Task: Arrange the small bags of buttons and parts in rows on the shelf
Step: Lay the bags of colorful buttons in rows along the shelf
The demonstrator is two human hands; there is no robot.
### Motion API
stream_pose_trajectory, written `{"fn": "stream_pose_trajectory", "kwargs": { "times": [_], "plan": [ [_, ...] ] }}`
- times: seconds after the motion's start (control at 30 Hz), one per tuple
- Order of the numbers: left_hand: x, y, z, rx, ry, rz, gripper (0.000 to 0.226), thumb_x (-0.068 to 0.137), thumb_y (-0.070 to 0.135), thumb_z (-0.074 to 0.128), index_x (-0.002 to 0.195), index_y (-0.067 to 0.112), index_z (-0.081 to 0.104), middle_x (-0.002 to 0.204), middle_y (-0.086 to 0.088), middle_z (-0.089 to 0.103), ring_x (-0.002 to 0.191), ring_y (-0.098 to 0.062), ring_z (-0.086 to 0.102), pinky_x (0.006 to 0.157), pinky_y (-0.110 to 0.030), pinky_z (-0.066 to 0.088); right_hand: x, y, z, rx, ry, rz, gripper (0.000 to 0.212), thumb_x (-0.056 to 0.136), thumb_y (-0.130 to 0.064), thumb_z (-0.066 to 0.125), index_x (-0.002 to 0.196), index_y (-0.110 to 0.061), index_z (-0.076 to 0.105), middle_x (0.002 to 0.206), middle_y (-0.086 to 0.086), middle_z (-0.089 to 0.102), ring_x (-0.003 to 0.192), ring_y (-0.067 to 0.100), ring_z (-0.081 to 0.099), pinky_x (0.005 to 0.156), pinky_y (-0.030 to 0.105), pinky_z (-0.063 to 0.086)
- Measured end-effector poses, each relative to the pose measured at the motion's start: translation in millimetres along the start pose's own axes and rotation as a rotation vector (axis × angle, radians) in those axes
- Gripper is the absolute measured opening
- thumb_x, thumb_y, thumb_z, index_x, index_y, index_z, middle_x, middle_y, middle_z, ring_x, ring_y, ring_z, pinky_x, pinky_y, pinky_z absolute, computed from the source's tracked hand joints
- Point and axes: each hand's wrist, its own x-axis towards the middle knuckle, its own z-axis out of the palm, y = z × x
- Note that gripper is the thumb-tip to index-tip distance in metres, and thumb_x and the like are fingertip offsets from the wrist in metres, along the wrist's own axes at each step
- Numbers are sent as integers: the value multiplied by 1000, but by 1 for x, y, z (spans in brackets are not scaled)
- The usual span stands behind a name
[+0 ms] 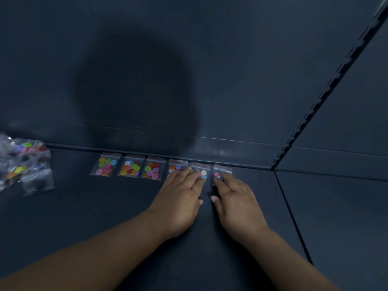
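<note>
Bags of buttons lay six in a row along the back edge of the dark shelf.
Left hand lay flat, fingers spread over the fourth bag and fifth bag; right hand pressed flat on the sixth bag, gripping nothing. Loose pile of bags sat far left.

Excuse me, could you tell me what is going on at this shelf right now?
A person is lining up small clear bags of coloured buttons along the back edge of a dark shelf. Six bags lie in the row. The left hand rests flat on the fourth bag and fifth bag; the right hand presses the sixth bag. A loose pile of bags waits at far left.
</note>
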Motion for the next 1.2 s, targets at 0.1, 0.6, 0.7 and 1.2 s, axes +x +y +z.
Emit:
{"fn": "stream_pose_trajectory", "kwargs": {
  "times": [0.1, 0.6, 0.7, 1.2],
  "plan": [
    [2, 3, 5, -16, -43, 2, 64, 99, 43, 29, 151, 15, 6, 160, -3, 2, 146, -17, -2, 115, -32, -10, 0, 3, -1, -18, -51, -16, 88, 72, -57, -6, 149, -22, 17, 157, 0, 15, 144, 17, 14, 112, 25, -4],
    [2, 0, 5, 25, 25, 30, 67, 96, 49, 33, 151, 18, 10, 160, -2, 6, 146, -18, 1, 118, -36, -6, 1, -5, -14, 11, 18, -20, 62, 90, -41, 24, 146, -15, 29, 156, 6, 21, 144, 21, 16, 113, 29, 0],
    [-5, -11, -4, 18, 91, 17, 66, 96, 48, 36, 151, 19, 13, 159, -4, 9, 146, -19, 3, 116, -35, -4, 4, -17, -20, 4, 35, -54, 52, 98, -36, 32, 147, -18, 26, 157, 4, 15, 145, 19, 10, 114, 28, -4],
    [-129, -182, -75, 306, 218, -376, 54, 69, 48, 69, 111, 13, 67, 119, -15, 64, 108, -34, 62, 88, -49, 49, 71, -204, -9, 57, 74, -422, 49, 93, -29, 48, 140, -19, 39, 154, 6, 24, 143, 25, 18, 117, 36, 8]
  ]
}}
